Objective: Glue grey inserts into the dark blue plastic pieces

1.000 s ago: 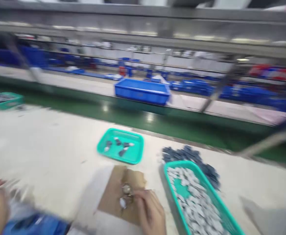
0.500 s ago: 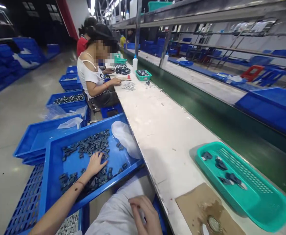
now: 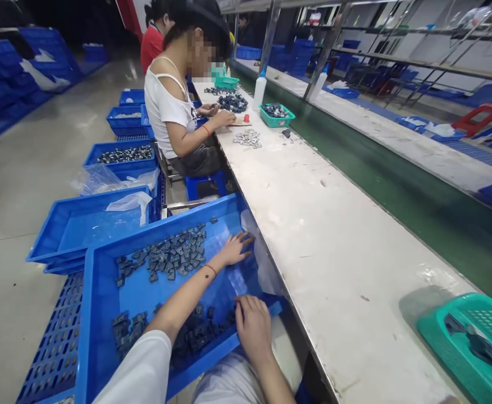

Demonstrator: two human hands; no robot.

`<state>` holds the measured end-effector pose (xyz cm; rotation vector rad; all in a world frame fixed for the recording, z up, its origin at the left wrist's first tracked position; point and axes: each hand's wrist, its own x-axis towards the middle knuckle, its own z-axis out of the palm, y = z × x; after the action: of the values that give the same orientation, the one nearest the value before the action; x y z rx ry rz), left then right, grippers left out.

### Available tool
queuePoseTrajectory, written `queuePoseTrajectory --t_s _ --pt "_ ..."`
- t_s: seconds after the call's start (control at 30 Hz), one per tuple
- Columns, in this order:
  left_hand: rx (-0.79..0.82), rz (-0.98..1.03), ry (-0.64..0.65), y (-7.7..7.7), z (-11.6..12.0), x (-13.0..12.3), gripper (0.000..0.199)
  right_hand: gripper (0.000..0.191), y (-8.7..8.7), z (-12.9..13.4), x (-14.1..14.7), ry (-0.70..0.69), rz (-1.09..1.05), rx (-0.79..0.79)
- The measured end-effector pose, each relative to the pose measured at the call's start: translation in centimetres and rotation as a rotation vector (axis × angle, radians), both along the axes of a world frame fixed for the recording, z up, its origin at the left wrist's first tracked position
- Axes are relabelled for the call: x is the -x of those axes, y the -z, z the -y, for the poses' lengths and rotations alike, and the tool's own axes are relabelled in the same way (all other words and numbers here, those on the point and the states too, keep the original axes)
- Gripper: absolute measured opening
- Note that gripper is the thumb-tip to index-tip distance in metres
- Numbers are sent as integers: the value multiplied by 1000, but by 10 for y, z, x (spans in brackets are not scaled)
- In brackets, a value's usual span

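A large blue tray (image 3: 86,314) sits tilted beside the table edge, with small dark pieces (image 3: 176,251) spread in an upper group and more dark pieces (image 3: 132,331) along its near side. My left hand (image 3: 236,249) reaches over the tray's right part, fingers spread and nothing in them, close to a white plastic bag (image 3: 267,264). Lower down, my right hand (image 3: 254,325) rests at the tray's near right corner, its fingers together and bent over the dark pieces and rim; what is under them is hidden.
A long white table (image 3: 313,224) runs along the right, bearing a green basket (image 3: 448,336) with dark pieces. Further up, a person in a white top (image 3: 165,106) works beside a bottle (image 3: 260,91) and a small green basket (image 3: 277,122). Blue trays (image 3: 60,224) stand at left.
My left hand has moved right across the tray, away from the dark pieces. My right hand has come forward from the lap to the tray corner. The view has shifted left.
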<state>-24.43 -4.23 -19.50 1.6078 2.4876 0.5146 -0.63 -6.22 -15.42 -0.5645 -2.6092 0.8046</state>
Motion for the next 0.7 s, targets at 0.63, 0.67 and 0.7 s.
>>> queuePoseTrajectory --t_s 0.63,0.67,0.7 --pt "321 -11 -67 -20 138 17 34 27 8 2 -7 -11 -39 -39" --pt "318 -11 -63 -22 135 16 34 27 8 3 -7 -13 -42 -37" --pt "308 -18 -71 -23 127 16 34 27 9 3 -7 -14 -45 -35"
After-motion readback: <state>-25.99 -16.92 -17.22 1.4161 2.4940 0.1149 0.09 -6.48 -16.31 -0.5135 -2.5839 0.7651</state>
